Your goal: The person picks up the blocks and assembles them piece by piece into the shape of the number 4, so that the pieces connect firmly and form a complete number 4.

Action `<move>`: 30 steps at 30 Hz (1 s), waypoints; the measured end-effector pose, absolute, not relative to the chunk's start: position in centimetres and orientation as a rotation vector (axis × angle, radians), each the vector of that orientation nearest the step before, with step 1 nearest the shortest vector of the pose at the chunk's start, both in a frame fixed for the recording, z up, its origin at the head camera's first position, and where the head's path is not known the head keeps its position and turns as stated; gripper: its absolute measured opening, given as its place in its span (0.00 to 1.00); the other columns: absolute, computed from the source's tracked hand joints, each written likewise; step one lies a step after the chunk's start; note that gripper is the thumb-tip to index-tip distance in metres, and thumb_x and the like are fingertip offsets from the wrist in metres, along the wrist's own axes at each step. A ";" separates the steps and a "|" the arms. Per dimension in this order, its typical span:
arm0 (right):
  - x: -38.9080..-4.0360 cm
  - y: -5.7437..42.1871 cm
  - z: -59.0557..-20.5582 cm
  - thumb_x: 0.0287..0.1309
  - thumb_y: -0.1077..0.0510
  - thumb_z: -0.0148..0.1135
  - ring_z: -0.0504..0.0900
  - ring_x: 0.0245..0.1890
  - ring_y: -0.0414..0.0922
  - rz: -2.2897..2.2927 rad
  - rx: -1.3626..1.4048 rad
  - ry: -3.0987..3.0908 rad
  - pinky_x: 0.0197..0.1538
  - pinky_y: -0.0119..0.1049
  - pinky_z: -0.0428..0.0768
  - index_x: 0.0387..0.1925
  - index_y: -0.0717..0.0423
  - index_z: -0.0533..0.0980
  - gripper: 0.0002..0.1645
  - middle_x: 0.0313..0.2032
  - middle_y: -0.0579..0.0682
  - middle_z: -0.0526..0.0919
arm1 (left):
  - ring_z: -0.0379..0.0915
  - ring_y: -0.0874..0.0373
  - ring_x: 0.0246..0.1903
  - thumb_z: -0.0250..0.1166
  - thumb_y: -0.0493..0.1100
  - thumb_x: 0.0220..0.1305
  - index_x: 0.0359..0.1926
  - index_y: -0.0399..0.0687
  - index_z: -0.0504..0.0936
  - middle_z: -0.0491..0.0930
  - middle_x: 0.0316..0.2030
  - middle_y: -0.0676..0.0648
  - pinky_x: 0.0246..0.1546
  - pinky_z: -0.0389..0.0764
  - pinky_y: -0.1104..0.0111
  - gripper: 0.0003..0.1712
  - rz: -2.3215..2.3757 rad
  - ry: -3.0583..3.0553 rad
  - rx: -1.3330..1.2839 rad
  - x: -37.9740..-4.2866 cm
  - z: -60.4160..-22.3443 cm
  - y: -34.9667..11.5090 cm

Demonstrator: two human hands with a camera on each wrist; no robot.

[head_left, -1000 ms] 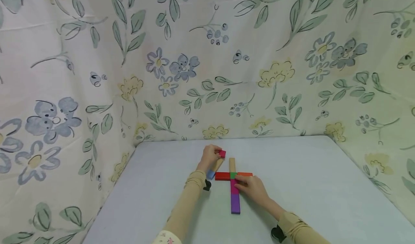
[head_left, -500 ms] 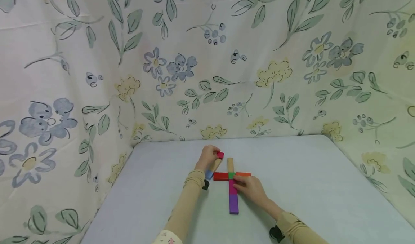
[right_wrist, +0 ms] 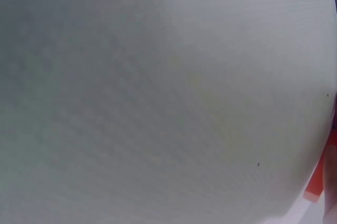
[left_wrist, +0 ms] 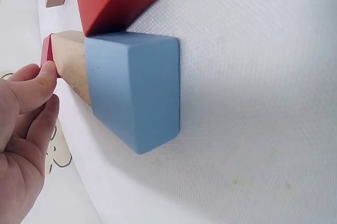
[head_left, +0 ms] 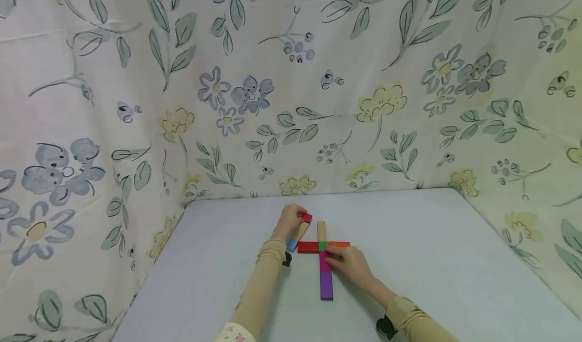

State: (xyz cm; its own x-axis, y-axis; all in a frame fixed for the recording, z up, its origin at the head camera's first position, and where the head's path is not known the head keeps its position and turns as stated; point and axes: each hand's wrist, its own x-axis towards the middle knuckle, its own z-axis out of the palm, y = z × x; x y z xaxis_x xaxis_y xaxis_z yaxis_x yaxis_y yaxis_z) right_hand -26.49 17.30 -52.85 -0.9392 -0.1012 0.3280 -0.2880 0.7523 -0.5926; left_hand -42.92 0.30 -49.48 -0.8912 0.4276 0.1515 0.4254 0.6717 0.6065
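A slanted row in the head view has a blue block (head_left: 292, 245), a plain wooden block (head_left: 304, 228) and a crimson block (head_left: 307, 218). My left hand (head_left: 288, 222) pinches the crimson one at the far end, against the wooden block. The left wrist view shows the blue block (left_wrist: 131, 92) touching a red block's corner. Beside it lies a cross of blocks: green (head_left: 323, 246) at the centre, red (head_left: 308, 247) left, orange (head_left: 340, 244) right, wood (head_left: 322, 230) above, magenta (head_left: 325, 262) and purple (head_left: 326, 285) below. Extended fingers of my right hand (head_left: 353, 265) touch the green and magenta blocks.
All the blocks lie on a white table (head_left: 432, 261). A flowered cloth (head_left: 291, 89) hangs behind and along both sides. The right wrist view holds mostly table surface, with the orange block (right_wrist: 316, 182) at its right edge.
The crimson block has turned slightly and lines up with the slanted row, held by the left hand. The right hand stays in place. The head view has shifted a little.
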 end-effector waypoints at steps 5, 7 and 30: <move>-26.6 17.4 -52.9 0.48 0.56 0.71 0.83 0.31 0.39 0.963 0.303 -2.674 0.31 0.22 0.74 0.46 0.57 0.83 0.21 0.38 0.52 0.88 | 0.80 0.50 0.44 0.65 0.26 0.54 0.46 0.35 0.84 0.85 0.43 0.40 0.47 0.79 0.63 0.16 1.029 2.876 0.749 -43.0 -49.6 0.3; -26.6 17.4 -53.0 0.48 0.56 0.71 0.83 0.32 0.40 0.956 0.303 -2.675 0.31 0.21 0.74 0.46 0.57 0.83 0.21 0.38 0.52 0.88 | 0.80 0.50 0.44 0.65 0.26 0.54 0.45 0.35 0.84 0.85 0.43 0.40 0.47 0.79 0.62 0.16 1.033 2.879 0.751 -43.1 -49.7 0.3; -26.6 17.5 -53.0 0.48 0.55 0.72 0.71 0.23 0.31 0.928 0.311 -2.686 0.26 0.22 0.67 0.46 0.55 0.83 0.21 0.32 0.49 0.88 | 0.79 0.50 0.45 0.61 0.25 0.57 0.46 0.36 0.84 0.84 0.45 0.40 0.48 0.80 0.62 0.16 1.057 2.835 0.735 -42.7 -49.8 0.3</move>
State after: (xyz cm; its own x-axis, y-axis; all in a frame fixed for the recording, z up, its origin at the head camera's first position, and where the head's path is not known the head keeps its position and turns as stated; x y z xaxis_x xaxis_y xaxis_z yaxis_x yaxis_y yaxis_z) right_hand -26.61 17.50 -52.99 -0.9372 -0.1100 0.3311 -0.2910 0.7703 -0.5675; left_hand -42.67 0.29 -49.82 -0.8881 0.4394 0.1349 0.4205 0.6580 0.6247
